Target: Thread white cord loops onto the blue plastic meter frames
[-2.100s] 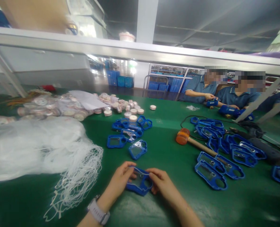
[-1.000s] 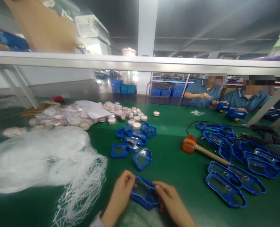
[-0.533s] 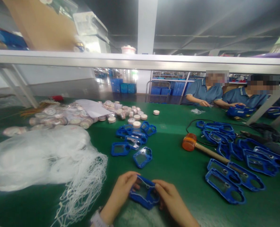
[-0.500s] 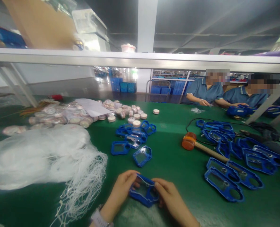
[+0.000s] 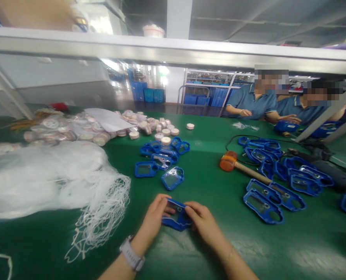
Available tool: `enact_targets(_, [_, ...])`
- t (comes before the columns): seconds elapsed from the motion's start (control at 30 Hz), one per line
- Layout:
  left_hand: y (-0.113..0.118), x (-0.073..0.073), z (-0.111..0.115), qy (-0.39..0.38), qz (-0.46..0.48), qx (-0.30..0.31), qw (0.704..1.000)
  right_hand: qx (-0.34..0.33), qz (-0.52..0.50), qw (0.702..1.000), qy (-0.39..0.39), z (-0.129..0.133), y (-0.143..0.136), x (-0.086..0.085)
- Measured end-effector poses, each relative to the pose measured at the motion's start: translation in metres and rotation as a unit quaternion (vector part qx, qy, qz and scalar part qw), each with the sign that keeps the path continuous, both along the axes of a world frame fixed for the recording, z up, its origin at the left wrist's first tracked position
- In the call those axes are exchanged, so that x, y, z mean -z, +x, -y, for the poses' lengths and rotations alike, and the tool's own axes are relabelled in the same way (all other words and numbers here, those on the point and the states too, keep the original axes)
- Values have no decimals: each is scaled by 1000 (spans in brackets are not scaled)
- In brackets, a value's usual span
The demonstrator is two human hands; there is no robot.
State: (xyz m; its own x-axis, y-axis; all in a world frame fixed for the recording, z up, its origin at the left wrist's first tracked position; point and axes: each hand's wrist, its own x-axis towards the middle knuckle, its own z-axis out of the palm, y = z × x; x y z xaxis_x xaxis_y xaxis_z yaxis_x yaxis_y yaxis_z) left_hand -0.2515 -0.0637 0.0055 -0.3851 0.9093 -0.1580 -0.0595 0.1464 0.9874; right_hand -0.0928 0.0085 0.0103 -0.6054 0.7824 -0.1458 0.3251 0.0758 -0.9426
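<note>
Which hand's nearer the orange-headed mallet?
Right. The right hand is below and left of the mallet in the view, at the right side of the held blue frame; the left hand is farther left, at the frame's left side.

I look through one head-worn camera, facing forward and down over the table (image 5: 208, 186). It sits close above the left hand (image 5: 155, 217) and right hand (image 5: 203, 221), and sees under the shelf (image 5: 173, 50) to the far bins (image 5: 158, 95).
</note>
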Motion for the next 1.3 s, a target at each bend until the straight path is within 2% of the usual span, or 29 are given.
enact_targets(0.07, [0,-1,0,4,-20,3,1000,-3,9,1000,18,1,-1,-2])
enact_targets(0.27, [2,4,2,16,-86,-17,996,-19,76,985,156,6,-9,-14])
enact_targets(0.53, [4,-2,-1,28,-137,-36,990,-3,88,987,138,10,-13,-18])
enact_targets(0.6, [3,-2,-1,32,-138,-44,989,2,60,994,96,9,-14,-18])
enact_targets(0.67, [2,0,-1,36,-131,-48,990,0,6,1000,6,6,-15,-16])
enact_targets(0.77, [-1,4,0,39,-105,-41,993,-10,-53,991,-121,2,-13,-11])
enact_targets(0.83, [-2,4,1,29,-56,-32,997,-11,-65,985,-159,0,-10,-7])
enact_targets(0.93, [-2,-3,3,-5,65,-23,998,-4,-102,971,-216,-2,-4,-2])
enact_targets(1.07, [-3,-17,8,-35,185,-17,982,-2,-154,949,-274,-5,1,3])
enact_targets(1.13, [-8,-19,9,-52,232,-12,971,-11,-181,937,-299,-8,4,6])
enact_targets(1.3, [-25,-7,5,-83,384,27,919,-4,-300,880,-368,-15,8,9])
